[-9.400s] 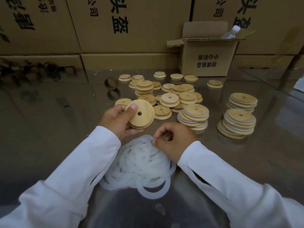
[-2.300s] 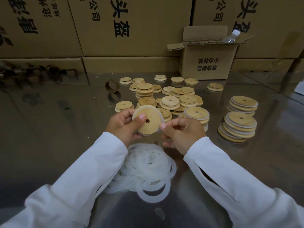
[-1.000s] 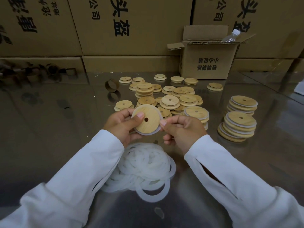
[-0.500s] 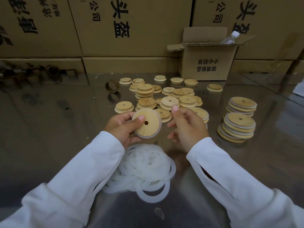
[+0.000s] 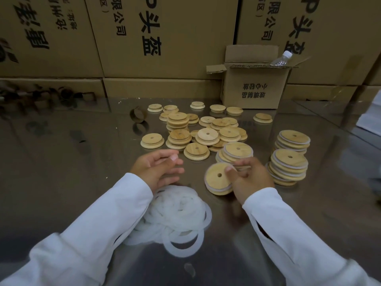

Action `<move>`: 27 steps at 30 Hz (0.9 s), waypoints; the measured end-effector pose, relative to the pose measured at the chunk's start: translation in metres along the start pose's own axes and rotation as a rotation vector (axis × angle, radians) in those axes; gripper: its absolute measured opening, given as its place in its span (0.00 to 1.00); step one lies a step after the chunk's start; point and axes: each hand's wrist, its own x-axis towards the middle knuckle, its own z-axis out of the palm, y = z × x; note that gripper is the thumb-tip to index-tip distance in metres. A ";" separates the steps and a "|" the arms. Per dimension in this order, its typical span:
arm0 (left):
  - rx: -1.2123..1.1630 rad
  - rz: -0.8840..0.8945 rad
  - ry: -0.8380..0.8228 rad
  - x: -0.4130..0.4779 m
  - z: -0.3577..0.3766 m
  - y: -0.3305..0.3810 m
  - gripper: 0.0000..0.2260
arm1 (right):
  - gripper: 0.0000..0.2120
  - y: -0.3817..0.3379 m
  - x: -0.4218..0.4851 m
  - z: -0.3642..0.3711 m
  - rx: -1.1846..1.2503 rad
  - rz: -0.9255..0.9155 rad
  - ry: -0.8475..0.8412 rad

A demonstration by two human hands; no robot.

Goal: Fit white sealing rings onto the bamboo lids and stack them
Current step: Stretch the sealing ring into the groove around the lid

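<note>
My right hand (image 5: 250,178) grips a round bamboo lid (image 5: 216,179) with a centre hole and a white ring around its rim, held just above the table. My left hand (image 5: 157,168) hovers empty, fingers relaxed, over a pile of white sealing rings (image 5: 175,215). Just beyond the held lid stands a stack of ringed lids (image 5: 237,151). Two taller ringed stacks (image 5: 288,166) (image 5: 292,140) stand to the right. Bare lids (image 5: 208,134) lie scattered and in low stacks further back.
The table (image 5: 61,172) is shiny metal. An open cardboard box (image 5: 253,87) holding a plastic bottle (image 5: 281,58) sits at the back right. Large printed cartons (image 5: 165,38) wall off the far edge. A cardboard tape core (image 5: 138,114) stands near the lids.
The ringed lid has passed from my left hand to my right, which has carried it right and down. My left hand let go and now hangs empty above the rings.
</note>
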 end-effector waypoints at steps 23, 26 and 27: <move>0.978 -0.060 0.004 0.087 0.060 0.013 0.22 | 0.11 0.010 0.025 -0.004 -0.808 -0.100 0.225; 1.111 -0.072 -0.023 0.094 0.066 0.012 0.26 | 0.13 0.009 0.028 -0.004 -0.793 -0.090 0.262; 1.179 -0.081 -0.041 0.095 0.067 0.011 0.28 | 0.14 0.008 0.027 -0.004 -0.780 -0.109 0.298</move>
